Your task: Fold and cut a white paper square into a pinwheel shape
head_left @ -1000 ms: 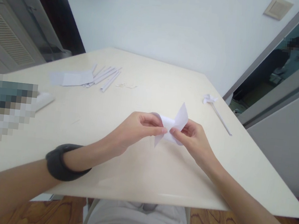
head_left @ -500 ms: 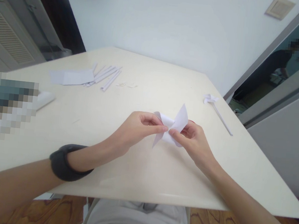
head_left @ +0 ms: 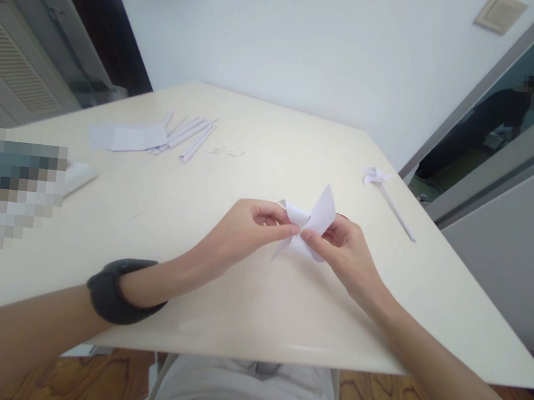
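Between my hands, above the table's front half, is a white paper pinwheel (head_left: 321, 213) with curled blades. My left hand (head_left: 259, 224) pinches it from the left, its thumb pressed at the centre. From the other side my right hand (head_left: 341, 246) grips it too, with the thumb tip close to the left one at the middle. The thumbs hide whatever lies at the centre. A finished-looking paper pinwheel on a rolled stick (head_left: 395, 210) lies to the right, apart from my hands.
Rolled paper sticks (head_left: 190, 136) and flat paper sheets (head_left: 135, 137) lie at the back left of the white table (head_left: 254, 319). Small paper scraps (head_left: 225, 152) sit beside them. A blurred-out object (head_left: 11, 186) is at the left edge. Beyond the doorway a person (head_left: 495, 116) bends over.
My hands stay almost in place on the pinwheel, which has shifted very slightly at its left blades. The person beyond the doorway has moved a little to the right.
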{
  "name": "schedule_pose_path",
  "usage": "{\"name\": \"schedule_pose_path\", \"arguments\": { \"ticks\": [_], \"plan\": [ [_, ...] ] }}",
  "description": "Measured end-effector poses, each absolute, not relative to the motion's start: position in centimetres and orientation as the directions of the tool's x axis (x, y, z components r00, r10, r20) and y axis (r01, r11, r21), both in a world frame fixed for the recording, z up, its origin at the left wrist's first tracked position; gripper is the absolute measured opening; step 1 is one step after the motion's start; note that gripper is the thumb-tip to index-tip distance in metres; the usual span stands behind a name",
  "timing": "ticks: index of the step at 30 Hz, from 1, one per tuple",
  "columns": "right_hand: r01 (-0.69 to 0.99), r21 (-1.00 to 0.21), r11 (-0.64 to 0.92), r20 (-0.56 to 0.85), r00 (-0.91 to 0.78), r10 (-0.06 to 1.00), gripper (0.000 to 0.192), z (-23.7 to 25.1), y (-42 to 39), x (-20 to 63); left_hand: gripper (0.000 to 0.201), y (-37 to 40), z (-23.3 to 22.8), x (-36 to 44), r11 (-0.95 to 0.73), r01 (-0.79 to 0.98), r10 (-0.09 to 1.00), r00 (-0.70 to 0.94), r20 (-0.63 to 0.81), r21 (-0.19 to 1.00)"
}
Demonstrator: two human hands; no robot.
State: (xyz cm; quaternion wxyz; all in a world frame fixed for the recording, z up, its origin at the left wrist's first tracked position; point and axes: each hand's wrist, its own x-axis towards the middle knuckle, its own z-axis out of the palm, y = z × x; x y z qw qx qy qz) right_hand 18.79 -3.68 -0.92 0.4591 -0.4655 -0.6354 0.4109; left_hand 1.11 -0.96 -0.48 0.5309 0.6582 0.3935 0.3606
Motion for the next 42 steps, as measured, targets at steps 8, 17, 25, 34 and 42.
{"name": "schedule_pose_path", "arguments": {
  "ticks": [8, 17, 25, 34, 42],
  "plan": [
    [0.189, -0.966, 0.177, 0.143, -0.183, 0.973, 0.020, -1.16, -3.44, 18.92, 0.020, -0.85, -0.62, 1.12, -0.183, 0.149, 0.885, 0.455, 0.097, 0.972],
    [0.185, -0.969, 0.163, 0.130, -0.177, 0.976, 0.020, -1.28, -3.52, 18.75, 0.018, -1.10, -0.74, 1.15, -0.271, 0.167, 0.883, 0.436, 0.176, 0.948],
    [0.088, -0.982, 0.166, 0.153, -0.144, 0.978, 0.016, -1.05, -3.49, 18.94, 0.018, -1.34, -0.35, 1.25, -0.229, 0.127, 0.886, 0.437, 0.153, 0.965],
    [-0.032, -0.993, 0.114, 0.117, -0.125, 0.985, 0.015, -0.91, -3.41, 19.09, 0.025, -0.56, -1.13, 1.13, -0.070, 0.008, 0.952, 0.299, 0.065, 0.997],
    [-0.076, -0.993, 0.088, 0.097, -0.129, 0.987, 0.013, -1.01, -3.47, 19.08, 0.044, -0.91, -0.67, 1.44, 0.208, -0.183, 0.861, 0.500, -0.091, 0.961]
  ]
}}
